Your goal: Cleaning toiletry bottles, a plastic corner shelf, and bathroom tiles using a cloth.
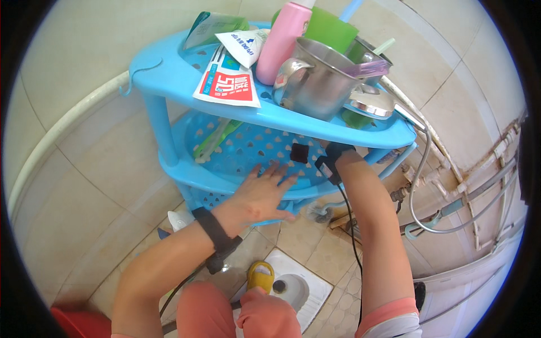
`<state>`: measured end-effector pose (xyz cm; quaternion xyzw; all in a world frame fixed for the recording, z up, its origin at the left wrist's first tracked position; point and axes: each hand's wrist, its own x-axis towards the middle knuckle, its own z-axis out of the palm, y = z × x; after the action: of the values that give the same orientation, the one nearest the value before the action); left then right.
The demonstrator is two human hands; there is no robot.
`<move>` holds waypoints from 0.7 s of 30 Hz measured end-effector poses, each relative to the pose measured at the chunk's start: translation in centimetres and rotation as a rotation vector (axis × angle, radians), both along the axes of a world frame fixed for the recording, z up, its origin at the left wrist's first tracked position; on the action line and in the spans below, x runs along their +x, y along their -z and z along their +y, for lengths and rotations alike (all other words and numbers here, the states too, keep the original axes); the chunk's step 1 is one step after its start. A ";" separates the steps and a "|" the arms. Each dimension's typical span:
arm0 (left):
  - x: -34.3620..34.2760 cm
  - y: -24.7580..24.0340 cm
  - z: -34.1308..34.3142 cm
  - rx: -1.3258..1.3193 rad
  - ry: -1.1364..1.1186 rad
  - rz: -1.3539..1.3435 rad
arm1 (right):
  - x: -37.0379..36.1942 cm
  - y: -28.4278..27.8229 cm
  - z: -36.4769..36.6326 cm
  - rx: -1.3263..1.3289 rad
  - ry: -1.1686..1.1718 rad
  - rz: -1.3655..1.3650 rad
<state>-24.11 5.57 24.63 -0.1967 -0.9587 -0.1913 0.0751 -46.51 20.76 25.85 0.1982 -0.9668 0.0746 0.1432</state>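
Observation:
My left hand point(264, 191) is stretched over the front edge of the middle tier of a blue plastic corner rack point(194, 169). Its fingers are spread, and nothing is in them. On that perforated tier lie a small dark square piece point(300, 152) and a green toothbrush-like item point(217, 141). My right forearm point(377, 219) reaches in beneath the top tier at the right. The top tier hides most of that hand, fingers included, so what it touches does not show. Both wrists wear black straps with cables.
Crowding the top tier are a steel mug point(315, 79), pink bottle point(282, 45), green container point(327, 28), white-and-red packet point(228, 84) and shower head point(369, 104). Its hose point(414, 191) hangs right, near wall pipes point(437, 180). Below are a squat toilet point(296, 287) and yellow slipper point(260, 275).

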 end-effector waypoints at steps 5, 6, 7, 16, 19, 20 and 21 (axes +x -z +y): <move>-1.1 0.6 0.0 -0.067 -0.019 -0.032 | -0.3 -0.4 -1.3 0.158 0.001 -0.016; -1.1 1.0 0.1 -0.085 -0.035 0.031 | -0.2 -0.4 -1.5 0.182 0.003 -0.028; -1.2 1.2 0.2 -0.080 -0.024 0.033 | 0.1 -0.5 -1.3 0.205 0.009 -0.038; -1.3 2.2 0.4 -0.013 -0.082 0.055 | 5.7 -2.5 0.6 0.327 0.137 -0.220; -1.5 1.9 0.6 -0.026 -0.072 0.074 | 7.1 -2.2 1.4 0.418 0.273 -0.290; -1.5 2.2 0.4 -0.016 -0.076 0.082 | 8.2 -2.6 0.8 0.421 0.273 -0.291; -1.4 2.2 0.3 -0.006 -0.078 0.093 | 9.9 -3.7 -0.3 0.453 0.239 -0.324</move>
<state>-25.53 5.86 22.43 -0.1680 -0.9617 -0.1762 0.1263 -36.65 20.43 29.52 0.0953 -0.9855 -0.1298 -0.0528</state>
